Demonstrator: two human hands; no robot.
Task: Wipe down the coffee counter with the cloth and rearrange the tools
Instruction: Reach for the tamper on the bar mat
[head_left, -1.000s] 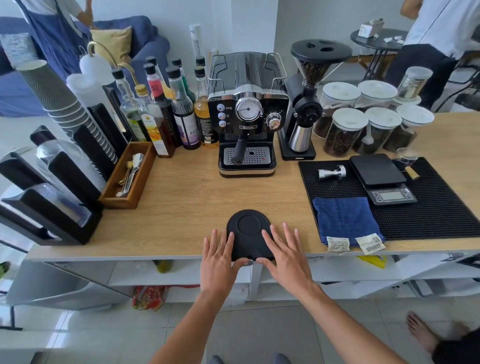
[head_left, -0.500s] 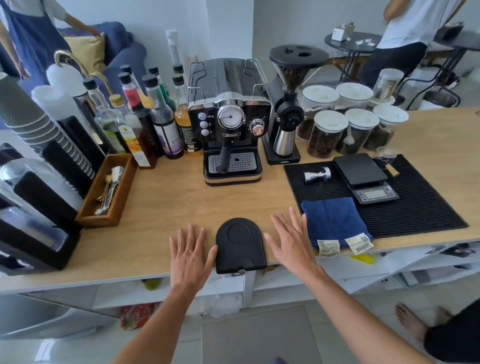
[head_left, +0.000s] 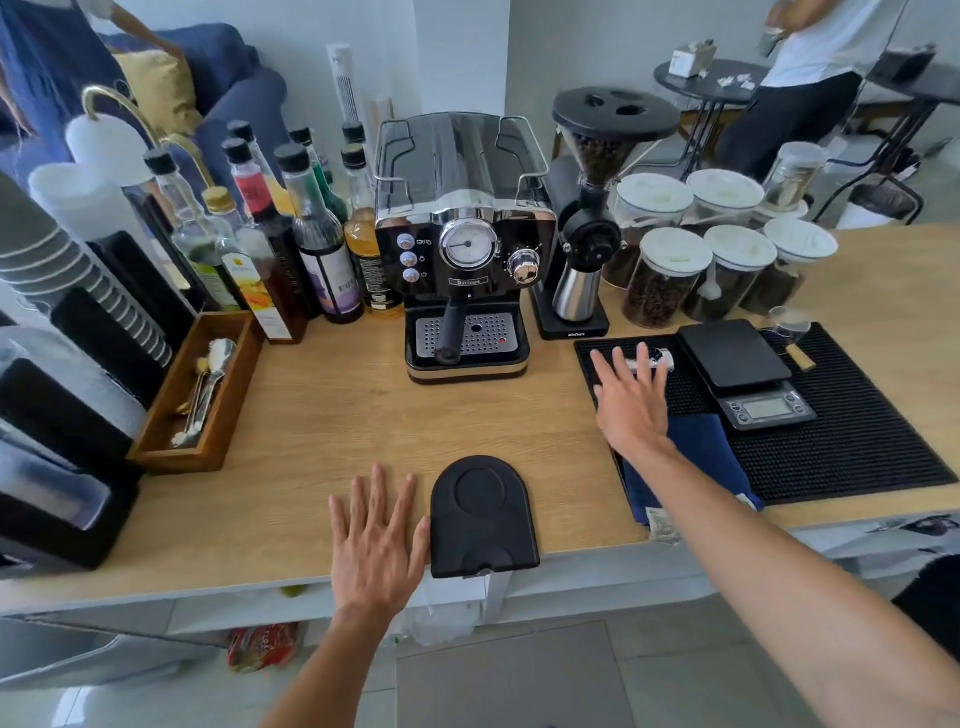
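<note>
A black tamping mat (head_left: 483, 514) lies at the front edge of the wooden counter (head_left: 337, 426). My left hand (head_left: 376, 540) lies flat beside it on the left, fingers spread and straight. My right hand (head_left: 631, 400) hovers with spread fingers over the black rubber bar mat (head_left: 857, 447), its fingertips just short of a small metal tamper (head_left: 662, 358). Under my right forearm lies the folded blue cloth (head_left: 696, 462), partly hidden. A black scale (head_left: 748, 374) sits right of the tamper.
An espresso machine (head_left: 465, 244) and a grinder (head_left: 587, 228) stand at the back centre, with syrup bottles (head_left: 311, 244) to the left and lidded jars (head_left: 670, 275) to the right. A wooden spoon tray (head_left: 200, 389) and cup stacks (head_left: 62, 291) line the left side. Two people stand behind the counter.
My right hand has left the tamping mat and moved forward and right over the blue cloth toward the tamper. My left hand has slid to the mat's left side.
</note>
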